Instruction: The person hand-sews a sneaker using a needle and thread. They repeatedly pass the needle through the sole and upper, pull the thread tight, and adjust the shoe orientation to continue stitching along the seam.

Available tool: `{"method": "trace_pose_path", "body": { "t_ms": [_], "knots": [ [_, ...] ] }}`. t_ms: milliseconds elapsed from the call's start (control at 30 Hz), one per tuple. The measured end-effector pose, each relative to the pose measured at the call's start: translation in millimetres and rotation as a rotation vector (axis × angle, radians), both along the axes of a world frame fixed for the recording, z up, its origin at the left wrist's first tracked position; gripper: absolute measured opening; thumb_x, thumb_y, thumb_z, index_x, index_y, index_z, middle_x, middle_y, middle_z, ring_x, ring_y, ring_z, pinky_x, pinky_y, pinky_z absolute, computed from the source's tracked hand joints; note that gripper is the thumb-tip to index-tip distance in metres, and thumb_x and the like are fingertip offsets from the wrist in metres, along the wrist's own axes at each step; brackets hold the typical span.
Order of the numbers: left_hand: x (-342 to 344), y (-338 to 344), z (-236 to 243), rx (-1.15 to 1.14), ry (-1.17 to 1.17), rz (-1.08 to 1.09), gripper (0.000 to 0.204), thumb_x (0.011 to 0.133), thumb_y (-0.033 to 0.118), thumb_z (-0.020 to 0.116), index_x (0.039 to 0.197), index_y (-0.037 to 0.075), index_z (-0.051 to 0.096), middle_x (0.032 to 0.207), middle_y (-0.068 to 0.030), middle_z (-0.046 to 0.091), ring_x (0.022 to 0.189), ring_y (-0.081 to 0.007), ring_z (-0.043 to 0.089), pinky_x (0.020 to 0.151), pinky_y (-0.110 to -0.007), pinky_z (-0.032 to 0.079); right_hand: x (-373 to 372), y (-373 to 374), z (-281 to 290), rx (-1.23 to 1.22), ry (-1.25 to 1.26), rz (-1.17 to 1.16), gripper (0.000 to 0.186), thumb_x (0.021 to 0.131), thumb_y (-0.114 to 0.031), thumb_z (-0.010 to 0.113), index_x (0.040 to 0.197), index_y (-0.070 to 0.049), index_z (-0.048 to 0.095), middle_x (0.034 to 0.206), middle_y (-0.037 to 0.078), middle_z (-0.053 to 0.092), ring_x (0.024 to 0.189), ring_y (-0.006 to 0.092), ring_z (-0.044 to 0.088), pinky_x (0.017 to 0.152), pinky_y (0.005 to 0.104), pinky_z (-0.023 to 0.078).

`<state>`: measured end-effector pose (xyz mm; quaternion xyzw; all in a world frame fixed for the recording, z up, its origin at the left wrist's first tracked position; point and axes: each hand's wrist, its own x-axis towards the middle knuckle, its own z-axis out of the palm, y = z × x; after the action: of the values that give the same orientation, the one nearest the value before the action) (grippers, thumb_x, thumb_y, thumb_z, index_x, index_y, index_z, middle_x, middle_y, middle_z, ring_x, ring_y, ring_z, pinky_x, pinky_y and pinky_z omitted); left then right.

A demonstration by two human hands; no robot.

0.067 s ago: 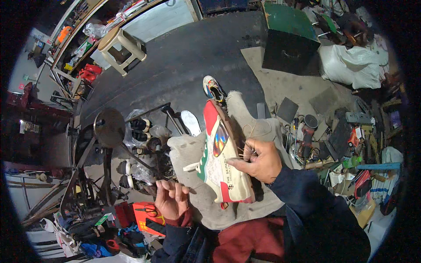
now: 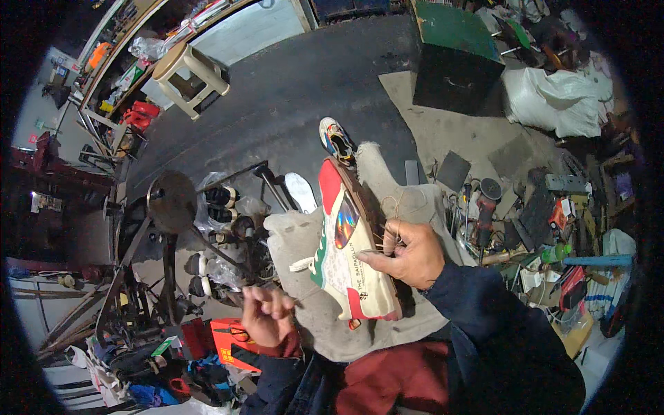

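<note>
Floor [image 2: 297, 83], dark and smooth, spreads ahead of us, with a green-topped cabinet [image 2: 460, 72] standing toward the far right and a round-seated stool [image 2: 169, 62] toward the far left, both well apart from our hands, which presumably leaves us elbow room. Gray cloth [image 2: 287, 238] drapes over our lap, probably to spare our clothes and cushion what we hold. On it lies the white sneaker [image 2: 349, 273] with a red toe, tipped on its side, toe pointing away, laces left and sole right; we judge this brings the sole's edge within easy reach. A second shoe [image 2: 337, 140], multicoloured, sits just beyond that toe. Our left hand [image 2: 266, 319] hovers left of the heel, apart from the sneaker, fingers curled; blur keeps us from telling whether its grip holds anything. Our right hand [image 2: 417, 256] rests against the sneaker near the sole, its grip pinching pale thread [image 2: 397, 204], seemingly to control the loose loop.
</note>
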<state>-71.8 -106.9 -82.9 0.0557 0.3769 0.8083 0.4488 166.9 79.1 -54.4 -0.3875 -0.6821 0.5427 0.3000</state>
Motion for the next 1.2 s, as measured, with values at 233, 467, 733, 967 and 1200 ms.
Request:
{"method": "trace_pose_path", "body": {
  "t_ms": [233,467,733,967,1200],
  "knots": [
    [-65.8,-62.5,-32.6,-0.133,0.122,0.073,0.034,0.106,0.034,0.047,0.081,0.013,0.057,0.052,0.0064,0.029,0.04,-0.008,0.023,0.042,-0.028,0.029,-2.8,-0.2,-1.4,0.046,-0.04,0.074,0.04,0.076,-0.026,0.087,0.065,-0.004,0.055,0.054,0.006,0.054,0.05,0.011,0.049,0.048,0.0311,0.042],
    [-60.3,-90.0,-60.3,-0.346,0.024,0.117,0.03,0.104,0.033,0.05,0.081,0.014,0.051,0.051,0.0061,0.024,0.039,-0.0082,0.016,0.039,-0.028,0.022,-6.0,1.6,-5.7,0.133,-0.103,0.106,0.038,0.075,-0.022,0.087,0.065,-0.004,0.055,0.055,0.008,0.055,0.048,0.0129,0.052,0.047,0.0297,0.043],
    [-55.9,-103.0,-72.5,-0.432,-0.093,0.146,0.027,0.102,0.032,0.053,0.081,0.014,0.053,0.053,0.0054,0.029,0.042,-0.0095,0.025,0.042,-0.028,0.025,-9.8,2.3,-2.2,0.122,-0.108,0.13,0.036,0.078,-0.027,0.083,0.071,-0.004,0.058,0.057,0.01,0.058,0.049,0.0184,0.057,0.048,0.0329,0.046],
    [-72.5,-123.0,-67.9,-0.372,-0.024,0.089,0.034,0.101,0.039,0.055,0.077,0.014,0.055,0.074,-0.0025,0.06,0.064,-0.0201,0.055,0.064,-0.041,0.051,3.2,1.1,-6.0,0.072,-0.013,0.064,0.038,0.079,-0.029,0.083,0.071,-0.003,0.056,0.059,0.012,0.058,0.049,0.019,0.055,0.05,0.0341,0.046],
    [-118.8,-212.9,-110.0,-0.589,-0.164,0.135,0.039,0.098,0.043,0.057,0.074,0.013,0.053,0.081,-0.0098,0.066,0.067,-0.0267,0.059,0.06,-0.041,0.048,12.7,-2.2,-8.3,0.011,0.024,0.032,0.033,0.083,-0.024,0.081,0.075,-0.003,0.056,0.063,0.009,0.057,0.06,0.009,0.054,0.053,0.0317,0.047]
  ]
}}
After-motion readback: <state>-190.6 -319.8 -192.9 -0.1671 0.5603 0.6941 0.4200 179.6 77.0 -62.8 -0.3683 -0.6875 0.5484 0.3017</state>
